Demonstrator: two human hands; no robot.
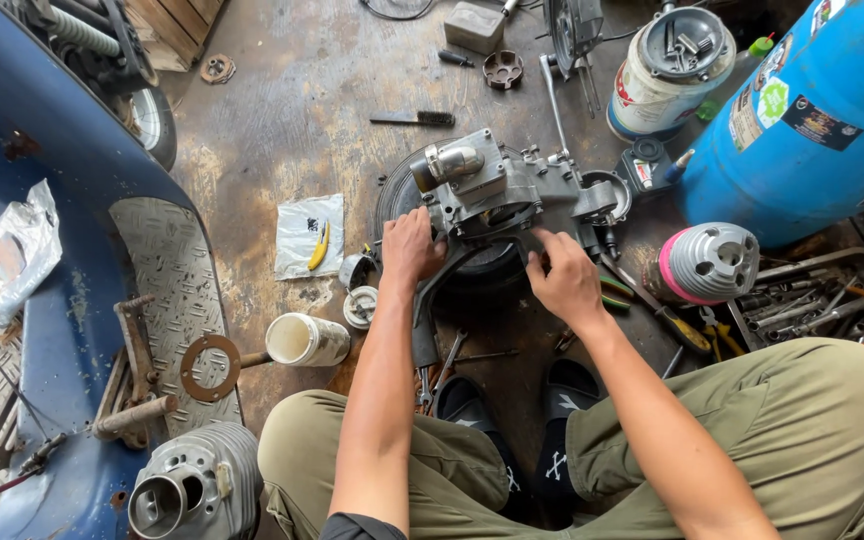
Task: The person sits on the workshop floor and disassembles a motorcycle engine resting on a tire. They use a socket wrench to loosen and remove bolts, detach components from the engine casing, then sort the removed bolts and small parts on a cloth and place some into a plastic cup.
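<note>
1. The left hand (410, 247) lies with its fingers curled over the near-left rim of the grey engine casing (502, 190), gripping it.
2. The right hand (564, 278) pinches at the casing's near edge, fingertips closed on something too small to make out.
3. The casing sits on a dark round part on the concrete floor (282, 120), about mid-floor, just ahead of the person's crossed feet. Cast metal, it looks heavy, stiff and oily; I judge the rim and solid lugs the safest holds, not the thin lever (552, 100) rising from it.
4. Just left of the hands, a white jar (307, 340) lies on its side, seemingly empty.
5. Toward the far right, a white bucket (664, 75) holds metal parts under its round tray.
6. At the right edge, a tool tray (822, 305) carries spanners, beside a finned cylinder (707, 262).
</note>
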